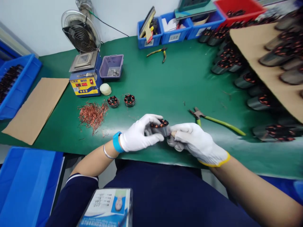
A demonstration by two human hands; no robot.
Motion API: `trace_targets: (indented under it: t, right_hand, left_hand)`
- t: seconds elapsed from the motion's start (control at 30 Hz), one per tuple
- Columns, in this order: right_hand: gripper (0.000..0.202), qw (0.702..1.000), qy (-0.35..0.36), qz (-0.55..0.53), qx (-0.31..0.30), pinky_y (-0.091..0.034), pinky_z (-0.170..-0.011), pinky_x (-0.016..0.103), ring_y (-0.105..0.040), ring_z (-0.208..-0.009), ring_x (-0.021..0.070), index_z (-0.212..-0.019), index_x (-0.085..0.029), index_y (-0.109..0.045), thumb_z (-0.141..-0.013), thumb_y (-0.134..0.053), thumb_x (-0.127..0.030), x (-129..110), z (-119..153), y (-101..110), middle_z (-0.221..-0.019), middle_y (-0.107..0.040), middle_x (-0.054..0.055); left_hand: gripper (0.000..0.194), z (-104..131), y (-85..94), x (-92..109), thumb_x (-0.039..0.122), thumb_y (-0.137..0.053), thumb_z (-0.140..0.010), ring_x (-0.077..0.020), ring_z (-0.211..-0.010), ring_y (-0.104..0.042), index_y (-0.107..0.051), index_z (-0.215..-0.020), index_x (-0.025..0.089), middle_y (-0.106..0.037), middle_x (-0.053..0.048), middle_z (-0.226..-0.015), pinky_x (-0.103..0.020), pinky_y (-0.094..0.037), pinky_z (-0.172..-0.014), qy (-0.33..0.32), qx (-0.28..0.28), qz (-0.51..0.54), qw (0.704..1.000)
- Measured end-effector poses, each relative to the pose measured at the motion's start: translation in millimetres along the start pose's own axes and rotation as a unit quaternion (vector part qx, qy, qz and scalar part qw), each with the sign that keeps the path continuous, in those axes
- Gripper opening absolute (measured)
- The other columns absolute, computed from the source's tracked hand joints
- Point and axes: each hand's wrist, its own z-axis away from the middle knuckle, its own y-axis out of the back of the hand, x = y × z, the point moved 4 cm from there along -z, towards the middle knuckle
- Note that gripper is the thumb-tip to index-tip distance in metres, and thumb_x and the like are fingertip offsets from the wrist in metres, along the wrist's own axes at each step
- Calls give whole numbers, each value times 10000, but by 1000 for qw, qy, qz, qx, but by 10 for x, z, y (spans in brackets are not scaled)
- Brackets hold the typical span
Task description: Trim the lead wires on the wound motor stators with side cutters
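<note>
- The left hand (139, 134), in a white glove, has its fingers curled around a coil ring (162, 127) – thumb below, the others behind and over its far side.
- This ring is in front of the body, above the near edge of the green worktop (177, 85), its dark and copper top face showing.
- The right hand (197, 142), gloved too, is at the ring's right side, fingers bent together; whether they grip anything I cannot tell.
- Green-handled pliers (221, 123) lie just beyond the right hand, partly hidden by it.
- Two more rings, the left one (113, 101) and the right one (129, 100), sit side by side beyond the left hand.
- Left of them is a loose heap of copper wire bits (92, 115) – near a blue machine (96, 82).
</note>
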Motion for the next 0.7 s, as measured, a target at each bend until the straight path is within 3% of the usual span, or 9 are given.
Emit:
trace_targets:
  t: [0.1, 0.23, 0.37, 0.4, 0.47, 0.53, 0.57, 0.63, 0.7]
  right_hand:
    - [362, 999, 13, -38, -12, -367, -358, 223, -451, -355, 92, -622, -173, -653, -668, -764, -514, -31, 53, 24, -517, -602, 25]
    - [383, 998, 17, -48, -32, -366, -344, 233, -442, -343, 99, -634, -169, -632, -685, -754, -529, -45, 161, 18, -508, -592, 29]
    - [281, 988, 125, 91, 18, -409, -399, 253, -512, -410, 129, -642, -195, -626, -784, -665, -434, -216, 291, 79, -563, -627, 30]
    - [268, 974, 172, 146, 30, -422, -432, 257, -531, -441, 134, -627, -201, -625, -815, -632, -392, -284, 325, 90, -570, -625, 28]
    - [283, 935, 257, 239, 48, -429, -494, 260, -541, -491, 136, -606, -211, -623, -862, -572, -319, -404, 384, 97, -573, -607, 20]
    - [291, 904, 301, 299, 56, -421, -530, 262, -523, -516, 131, -624, -216, -631, -890, -533, -281, -470, 406, 90, -587, -594, 15]
    - [295, 895, 307, 320, 56, -414, -535, 264, -509, -518, 129, -633, -215, -634, -898, -521, -280, -480, 401, 80, -591, -586, 15]
    - [311, 891, 296, 343, 42, -406, -538, 274, -491, -517, 131, -632, -210, -627, -902, -509, -308, -457, 366, 52, -581, -566, 18]
    - [327, 918, 244, 312, 34, -406, -517, 278, -498, -509, 137, -613, -204, -602, -885, -516, -363, -385, 309, 43, -570, -567, 29]
  left_hand:
    - [226, 110, -59, 115, 294, -661, -888, -280, -1188, -646, -617, -1092, 210, -587, -166, -1390, -439, -580, -955, -183, 50, -184, 964]
    - [455, 207, -122, 177, 245, -580, -907, -271, -1135, -671, -536, -1360, 230, -673, -118, -1298, -405, -590, -961, -289, 41, -265, 919]
    - [214, 291, -123, 297, 353, -755, -833, -266, -1232, -629, -596, -950, 271, -682, -39, -1286, -506, -497, -1115, -422, 61, -260, 866]
    - [273, 276, -80, 300, 428, -770, -823, -269, -1232, -632, -572, -904, 259, -671, -44, -1293, -523, -500, -1106, -405, 99, -220, 882]
    - [383, 162, 20, 197, 606, -659, -873, -264, -1151, -678, -564, -942, 241, -657, -87, -1292, -493, -575, -986, -250, 149, -73, 954]
    - [602, 30, -18, -24, 771, -424, -913, -257, -928, -745, -575, -1029, 199, -690, -150, -1183, -423, -633, -747, 5, 63, 117, 991]
    - [717, 3, -97, -105, 825, -343, -899, -247, -782, -750, -581, -1059, 168, -714, -164, -1084, -384, -620, -620, 117, -30, 198, 973]
    - [813, 22, -216, -151, 859, -368, -863, -209, -536, -692, -584, -1128, 121, -732, -138, -879, -301, -531, -433, 248, -184, 293, 905]
    - [749, 41, -206, -124, 746, -598, -839, -168, -459, -649, -544, -1257, 126, -736, -97, -820, -231, -461, -376, 268, -198, 318, 888]
